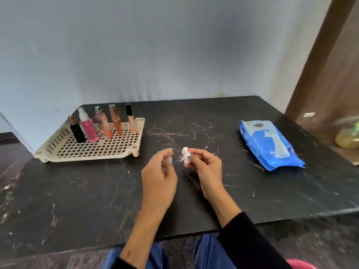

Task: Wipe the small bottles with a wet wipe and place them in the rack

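Note:
A cream perforated rack (97, 148) stands at the back left of the black table. Several small bottles stand in a row along its far side: a black one (77, 132), a pink one (88, 129), a pale pink one (103, 124), a copper-capped one (116, 121) and a slim black-capped one (130, 118). My right hand (206, 166) pinches a small crumpled white wet wipe (186, 155) above the table's middle. My left hand (160, 172) hovers just left of it, fingers curled and apart, holding nothing.
A blue wet-wipe pack (270, 144) lies at the right of the marbled black table (77, 200). A blue-grey wall runs behind. A brown frame and a shelf with a yellowish object (346, 139) are at the far right.

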